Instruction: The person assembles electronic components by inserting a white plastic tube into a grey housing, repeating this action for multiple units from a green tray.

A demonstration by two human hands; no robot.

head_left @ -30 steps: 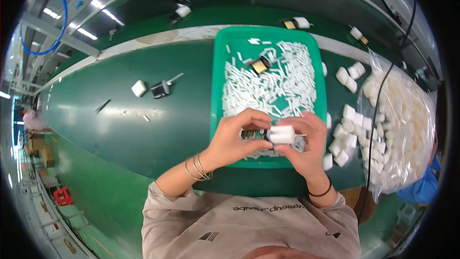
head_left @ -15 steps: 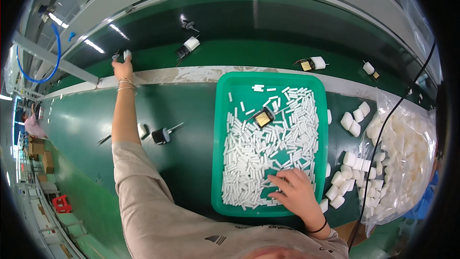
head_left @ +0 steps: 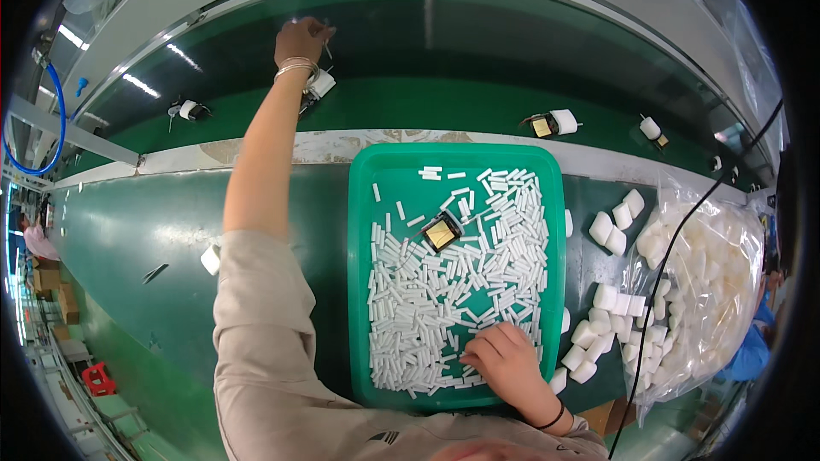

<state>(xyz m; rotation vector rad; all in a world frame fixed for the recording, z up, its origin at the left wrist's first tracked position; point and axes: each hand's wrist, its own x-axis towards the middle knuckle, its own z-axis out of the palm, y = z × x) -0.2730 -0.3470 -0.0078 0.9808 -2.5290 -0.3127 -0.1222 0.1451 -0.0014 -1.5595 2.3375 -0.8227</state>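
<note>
My left hand (head_left: 301,41) reaches over the dark belt at the back, its fingers closed on a small dark part with a thin metal shaft (head_left: 327,49), mostly hidden by the hand. Just below the wrist lies another black part with a white block (head_left: 320,85). My right hand (head_left: 504,360) rests low over the green tray (head_left: 359,290), fingertips pressed together among short white tubes (head_left: 410,324). Whether a tube is between them cannot be made out. Inside the tray, on the tubes, sits a black part with a yellow face (head_left: 442,231).
More black parts with white blocks lie along the belt, at left (head_left: 190,109) and right (head_left: 553,123). White foam-like blocks (head_left: 602,320) and a clear bag (head_left: 709,290) of them stand right of the tray. A black cable (head_left: 675,248) hangs in front of the bag.
My left hand has let go of a black part at the belt's left and moved right to another. My right hand's fingers have closed together. The view has shifted slightly.
</note>
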